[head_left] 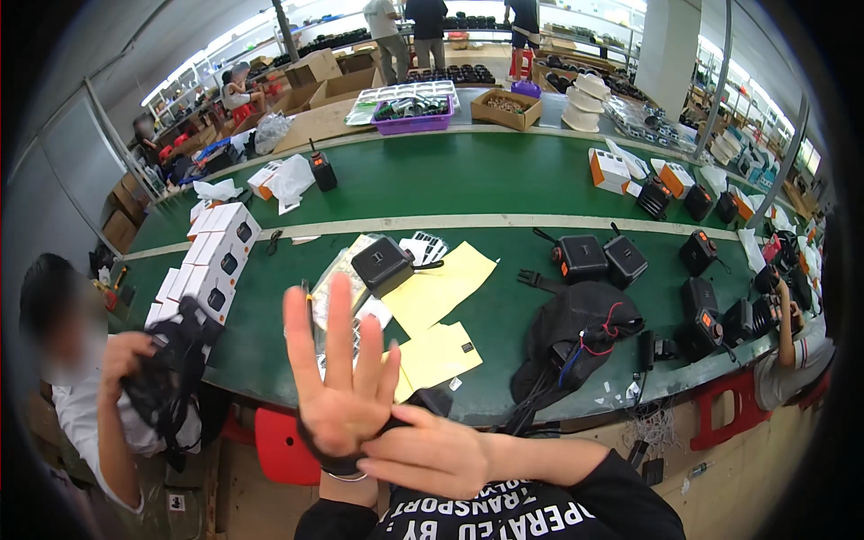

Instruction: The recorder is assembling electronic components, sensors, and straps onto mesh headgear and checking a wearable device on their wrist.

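My left hand (337, 387) is raised above the table's near edge, palm up and fingers spread, holding nothing. A black wristband (310, 441) goes round its wrist, with a thin pale band below. My right hand (432, 454) reaches across from the right, its thumb and fingers closed at the black band; the fingers partly hide what they pinch. Beyond my left hand, yellow paper sheets (450, 288) lie on the green table (387, 180). A black box-shaped device (382, 267) with a strap rests beside them, over a plastic bag.
White boxes (216, 256) are stacked at left, near a person (81, 387) handling black straps. To the right sit a black bag (576, 337) and several black devices (580, 258). Another person (796, 351) works at far right. Red stools (283, 445) stand by the table.
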Demonstrator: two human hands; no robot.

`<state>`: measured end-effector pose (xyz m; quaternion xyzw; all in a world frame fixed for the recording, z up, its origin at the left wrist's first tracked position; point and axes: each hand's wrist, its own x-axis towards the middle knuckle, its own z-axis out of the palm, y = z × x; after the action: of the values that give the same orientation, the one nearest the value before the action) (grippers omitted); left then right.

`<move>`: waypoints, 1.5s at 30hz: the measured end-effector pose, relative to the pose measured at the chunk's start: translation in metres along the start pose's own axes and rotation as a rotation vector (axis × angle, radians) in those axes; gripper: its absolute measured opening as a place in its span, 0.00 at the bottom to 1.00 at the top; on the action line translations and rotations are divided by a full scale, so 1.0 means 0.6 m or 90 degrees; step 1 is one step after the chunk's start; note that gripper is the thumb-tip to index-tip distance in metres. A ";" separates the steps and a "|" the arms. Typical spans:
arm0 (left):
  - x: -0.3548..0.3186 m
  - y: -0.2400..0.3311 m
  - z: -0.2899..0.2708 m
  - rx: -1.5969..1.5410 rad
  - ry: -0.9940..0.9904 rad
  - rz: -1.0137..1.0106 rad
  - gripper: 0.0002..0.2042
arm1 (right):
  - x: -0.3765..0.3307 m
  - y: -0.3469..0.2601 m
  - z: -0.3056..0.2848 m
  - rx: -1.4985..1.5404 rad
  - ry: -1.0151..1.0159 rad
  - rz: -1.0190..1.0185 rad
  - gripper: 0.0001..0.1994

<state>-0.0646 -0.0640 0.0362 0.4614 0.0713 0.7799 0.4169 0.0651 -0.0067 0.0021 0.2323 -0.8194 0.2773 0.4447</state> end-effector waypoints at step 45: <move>0.084 -0.250 -0.173 1.794 -0.590 0.127 0.16 | -0.028 0.068 -0.052 -0.132 0.032 0.605 0.12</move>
<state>-0.0689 0.0969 -0.0635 0.6796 0.5820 -0.1174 -0.4308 0.0667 0.0461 -0.0083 -0.2197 -0.8471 0.3722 0.3093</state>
